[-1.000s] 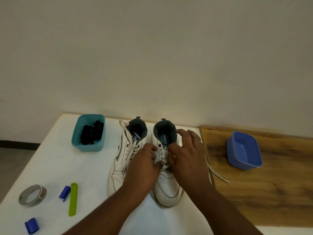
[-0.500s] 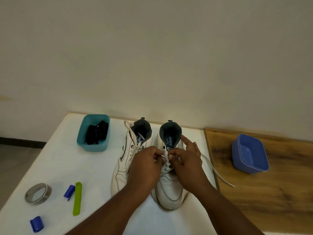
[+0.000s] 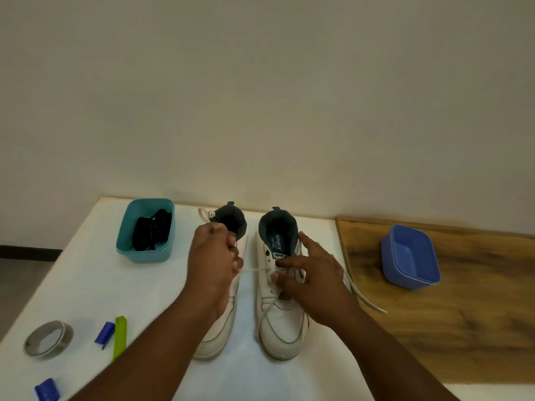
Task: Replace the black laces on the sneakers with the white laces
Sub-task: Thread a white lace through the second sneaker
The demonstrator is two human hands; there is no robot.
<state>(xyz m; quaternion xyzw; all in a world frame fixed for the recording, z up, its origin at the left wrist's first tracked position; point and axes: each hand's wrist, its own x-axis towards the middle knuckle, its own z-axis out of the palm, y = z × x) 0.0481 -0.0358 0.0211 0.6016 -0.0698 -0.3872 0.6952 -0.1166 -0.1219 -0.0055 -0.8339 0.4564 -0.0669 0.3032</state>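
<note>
The left hand pinched the white lace, pulled sideways from the right sneaker. The right hand held that shoe's eyelets, fingers half curled. Both sneakers stood on the white surface, toes pointing toward the person.

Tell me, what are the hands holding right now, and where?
The left hand pinches the white lace just outside the right sneaker, drawing it sideways from an upper eyelet. The right hand steadies that sneaker near the eyelets.
</note>
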